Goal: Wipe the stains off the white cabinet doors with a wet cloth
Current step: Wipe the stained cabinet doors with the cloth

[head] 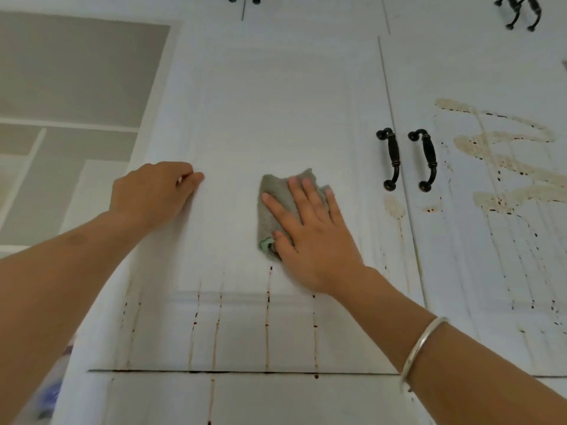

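Pressing the grey cloth flat against the middle of the white cabinet door, the right hand has its fingers straight and spread apart. The left hand leans on the door's left side, fingers curled together, holding nothing. Brown drip stains run below the cloth; the neighbouring door carries wide smears.
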Demonstrator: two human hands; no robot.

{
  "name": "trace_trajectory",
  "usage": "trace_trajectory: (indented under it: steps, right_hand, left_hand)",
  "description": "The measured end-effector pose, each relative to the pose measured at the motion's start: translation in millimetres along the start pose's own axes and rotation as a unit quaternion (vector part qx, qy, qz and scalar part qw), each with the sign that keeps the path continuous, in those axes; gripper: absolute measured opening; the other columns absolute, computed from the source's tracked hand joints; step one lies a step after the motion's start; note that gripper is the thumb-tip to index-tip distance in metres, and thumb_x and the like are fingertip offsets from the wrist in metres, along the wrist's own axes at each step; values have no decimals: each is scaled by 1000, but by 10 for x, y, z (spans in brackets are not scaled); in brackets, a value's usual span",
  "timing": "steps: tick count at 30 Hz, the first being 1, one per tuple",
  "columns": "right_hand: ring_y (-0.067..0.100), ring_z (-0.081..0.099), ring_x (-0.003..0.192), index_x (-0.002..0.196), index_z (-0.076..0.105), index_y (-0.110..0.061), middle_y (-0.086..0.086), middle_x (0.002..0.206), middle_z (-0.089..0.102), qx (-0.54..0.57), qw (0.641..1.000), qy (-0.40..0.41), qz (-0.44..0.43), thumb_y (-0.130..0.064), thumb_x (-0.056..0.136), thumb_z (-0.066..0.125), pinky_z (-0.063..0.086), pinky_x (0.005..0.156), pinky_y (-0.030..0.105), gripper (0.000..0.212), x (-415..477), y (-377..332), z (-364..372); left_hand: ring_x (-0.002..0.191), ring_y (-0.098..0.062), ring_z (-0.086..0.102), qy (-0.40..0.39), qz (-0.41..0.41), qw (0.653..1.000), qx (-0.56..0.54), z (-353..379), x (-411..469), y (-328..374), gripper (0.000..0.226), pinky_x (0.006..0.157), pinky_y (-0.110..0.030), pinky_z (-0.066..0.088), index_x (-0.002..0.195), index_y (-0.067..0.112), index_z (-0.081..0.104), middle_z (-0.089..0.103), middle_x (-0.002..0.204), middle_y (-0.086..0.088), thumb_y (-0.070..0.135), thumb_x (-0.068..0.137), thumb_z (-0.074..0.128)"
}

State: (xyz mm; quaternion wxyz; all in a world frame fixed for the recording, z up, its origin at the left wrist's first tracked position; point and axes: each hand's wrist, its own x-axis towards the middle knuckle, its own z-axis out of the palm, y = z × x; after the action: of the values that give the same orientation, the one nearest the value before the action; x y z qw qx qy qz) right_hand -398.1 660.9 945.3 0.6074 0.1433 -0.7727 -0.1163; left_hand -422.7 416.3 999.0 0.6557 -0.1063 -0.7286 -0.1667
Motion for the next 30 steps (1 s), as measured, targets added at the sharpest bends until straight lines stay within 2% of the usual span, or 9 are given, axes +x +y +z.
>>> trace_trajectory:
  steps: [4,8,11,14,20,23,26,28,30]
  right_hand:
    - [26,3,150,152,24,-36,10,162,11,39,998,49,-20,-45,92,18,-1,120,50,60,114,-773,265]
    - [24,6,150,146,36,-40,8,162,15,34,997,49,-53,-49,93,26,2,118,53,55,168,-1138,382]
    - [22,1,150,149,29,-42,5,163,11,18,996,23,-83,-54,94,26,0,119,50,56,142,-1051,367]
    - [19,-6,150,151,17,-44,3,163,4,11,999,13,-52,-57,95,23,-5,120,46,58,53,-807,302]
    - [16,-18,148,151,2,-48,1,163,-9,48,989,5,139,-63,89,10,-16,117,37,64,-287,-210,107]
    - [21,-15,148,152,-1,-43,6,163,-9,35,969,28,241,-58,92,9,-10,119,44,63,-233,-186,91]
    - [26,-16,148,153,-6,-39,10,162,-12,35,943,32,329,-49,100,12,-11,119,49,57,50,-365,116]
    - [26,-15,148,153,-6,-37,10,162,-9,21,950,44,308,-51,96,6,-11,118,50,60,245,-536,139]
    - [25,-12,149,153,-2,-36,8,163,-5,6,972,50,231,-52,90,-1,-9,119,50,66,389,-741,165]
  left_hand:
    - [58,-19,52,-15,32,999,-5,-17,-45,-137,45,54,-28,32,67,17,53,56,62,1,48,97,40]
    - [54,-16,50,-11,52,998,-45,-6,-66,-207,45,50,-26,30,66,16,56,54,56,1,46,96,44]
    - [52,-14,47,-7,63,996,-64,-6,-71,-234,43,49,-26,28,66,16,59,52,54,2,45,96,47]
    - [52,-17,46,-35,74,992,-94,-14,-58,-285,44,50,-27,29,65,14,60,50,53,1,46,94,50]
    - [54,-14,48,-104,90,983,-119,-85,-130,-374,39,52,-25,30,67,17,63,52,56,3,43,93,53]
    - [55,-15,49,-89,85,984,-126,-50,-169,-463,39,54,-26,31,68,18,62,52,57,4,44,94,51]
    - [53,-16,46,-85,74,981,-155,0,-169,-485,41,54,-27,34,69,14,60,50,55,3,43,95,49]
    - [54,-18,47,-74,65,980,-170,26,-161,-488,43,56,-29,37,71,11,60,53,57,0,42,96,46]
    - [56,-19,49,-56,63,982,-169,46,-147,-489,44,57,-29,37,71,10,59,55,59,0,42,97,43]
